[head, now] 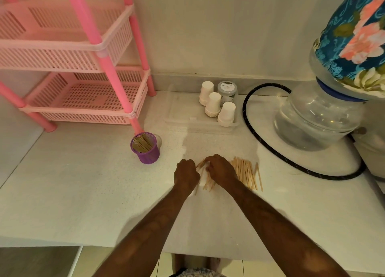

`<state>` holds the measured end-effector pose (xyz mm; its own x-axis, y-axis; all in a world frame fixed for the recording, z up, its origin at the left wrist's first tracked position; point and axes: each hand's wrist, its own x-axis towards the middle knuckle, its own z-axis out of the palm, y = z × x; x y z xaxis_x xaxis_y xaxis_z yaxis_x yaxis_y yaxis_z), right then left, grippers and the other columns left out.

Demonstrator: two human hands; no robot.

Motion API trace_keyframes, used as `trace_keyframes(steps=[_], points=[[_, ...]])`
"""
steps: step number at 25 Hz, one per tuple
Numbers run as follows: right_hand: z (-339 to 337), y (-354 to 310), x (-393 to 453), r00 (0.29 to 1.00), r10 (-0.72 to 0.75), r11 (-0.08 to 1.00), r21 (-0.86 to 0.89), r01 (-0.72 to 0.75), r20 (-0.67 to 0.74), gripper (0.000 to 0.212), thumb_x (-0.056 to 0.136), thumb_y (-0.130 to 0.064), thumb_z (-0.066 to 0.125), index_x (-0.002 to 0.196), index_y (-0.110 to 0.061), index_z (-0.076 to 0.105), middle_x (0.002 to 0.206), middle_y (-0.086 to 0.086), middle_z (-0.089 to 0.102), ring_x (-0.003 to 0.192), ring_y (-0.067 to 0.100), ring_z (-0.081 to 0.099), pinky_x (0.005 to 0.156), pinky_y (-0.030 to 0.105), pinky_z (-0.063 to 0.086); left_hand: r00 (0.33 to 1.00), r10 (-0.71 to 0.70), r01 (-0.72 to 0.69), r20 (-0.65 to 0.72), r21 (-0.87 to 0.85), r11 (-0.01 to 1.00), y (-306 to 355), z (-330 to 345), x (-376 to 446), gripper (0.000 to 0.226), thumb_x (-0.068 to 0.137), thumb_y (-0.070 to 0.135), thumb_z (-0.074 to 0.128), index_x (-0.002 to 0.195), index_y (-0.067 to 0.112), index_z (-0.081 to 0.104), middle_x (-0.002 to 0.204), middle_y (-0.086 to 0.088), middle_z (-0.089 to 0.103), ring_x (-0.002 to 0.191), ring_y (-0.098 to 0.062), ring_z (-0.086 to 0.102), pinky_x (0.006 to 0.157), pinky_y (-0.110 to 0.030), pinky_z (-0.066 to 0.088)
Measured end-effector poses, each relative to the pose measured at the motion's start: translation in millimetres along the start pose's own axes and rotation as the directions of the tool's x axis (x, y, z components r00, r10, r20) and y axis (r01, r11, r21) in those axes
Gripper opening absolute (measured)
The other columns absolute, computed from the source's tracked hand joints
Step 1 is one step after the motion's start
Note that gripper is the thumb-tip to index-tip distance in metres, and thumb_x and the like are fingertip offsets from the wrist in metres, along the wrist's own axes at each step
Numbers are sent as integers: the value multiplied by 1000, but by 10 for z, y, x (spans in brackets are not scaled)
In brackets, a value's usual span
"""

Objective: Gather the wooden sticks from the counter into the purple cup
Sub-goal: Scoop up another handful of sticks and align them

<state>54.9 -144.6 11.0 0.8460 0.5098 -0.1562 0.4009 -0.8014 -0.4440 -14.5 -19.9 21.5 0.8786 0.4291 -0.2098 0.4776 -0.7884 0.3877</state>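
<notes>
Wooden sticks (248,173) lie spread on the white counter (83,193), right of the purple cup (145,148), which already holds several. Left hand (186,175) and right hand (220,169), fingers curled, each pinch sticks from that pile's left side

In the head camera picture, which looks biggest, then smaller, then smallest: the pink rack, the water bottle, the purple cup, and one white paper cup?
1. pink rack
2. water bottle
3. purple cup
4. white paper cup

The rack and bottle run off the picture's edges, so their order is unsure.
</notes>
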Motion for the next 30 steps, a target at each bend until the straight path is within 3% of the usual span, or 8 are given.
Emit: trace_keyframes(steps=[12, 17, 21, 24, 26, 30], points=[[-32, 27, 26, 999, 42, 997, 62, -42, 9, 42, 96, -24, 58, 136, -17, 51, 131, 4, 59, 120, 21, 56, 102, 37, 48, 998, -15, 17, 59, -41, 999, 32, -106, 54, 4, 81, 8, 64, 82, 11, 67, 84, -5, 70, 78, -22, 69, 60, -24, 43], [-66, -51, 80, 985, 164, 944, 298, -139, -59, 39, 93, -20, 64, 131, -15, 56, 118, 5, 65, 108, 19, 62, 95, 33, 52, 994, -89, 98, 62, -153, 983, -16, -167, 94, 12, 75, 6, 66, 84, 10, 74, 85, -3, 72, 76, -21, 68, 66, -28, 55], [-90, -168, 155, 947, 311, 813, 537, -223, -79, 26, 95, -16, 61, 121, -10, 62, 112, 7, 69, 99, 18, 64, 87, 28, 51, 994, -100, 107, 40, -243, 964, -26, -285, 149, 9, 75, 8, 71, 81, 11, 76, 81, -3, 71, 71, -16, 62, 66, -24, 49], [-78, -248, 183, 920, 379, 584, 746, -318, 96, 19, 97, -17, 56, 111, -9, 67, 108, 10, 73, 94, 23, 71, 87, 35, 58, 997, -82, 81, 9, -287, 954, -16, -354, 173, 2, 77, 12, 74, 79, 12, 75, 78, -3, 70, 67, -15, 59, 63, -23, 42], [-105, -303, 165, 916, 304, 357, 860, -365, 263, 19, 98, -21, 55, 103, -11, 70, 102, 11, 76, 86, 23, 75, 81, 36, 62, 999, -39, 29, -27, -300, 953, -3, -366, 176, 14, 83, 22, 73, 75, 11, 75, 74, -5, 71, 63, -16, 59, 60, -23, 40], [-136, -386, 141, 931, 237, 187, 927, -324, 278, 17, 93, -24, 65, 98, -8, 72, 97, 11, 77, 87, 28, 76, 77, 39, 62, 995, 33, -58, -90, -291, 955, 22, -384, 140, 45, 96, 45, 58, 74, 10, 74, 69, -4, 71, 59, -15, 58, 62, -26, 43]])
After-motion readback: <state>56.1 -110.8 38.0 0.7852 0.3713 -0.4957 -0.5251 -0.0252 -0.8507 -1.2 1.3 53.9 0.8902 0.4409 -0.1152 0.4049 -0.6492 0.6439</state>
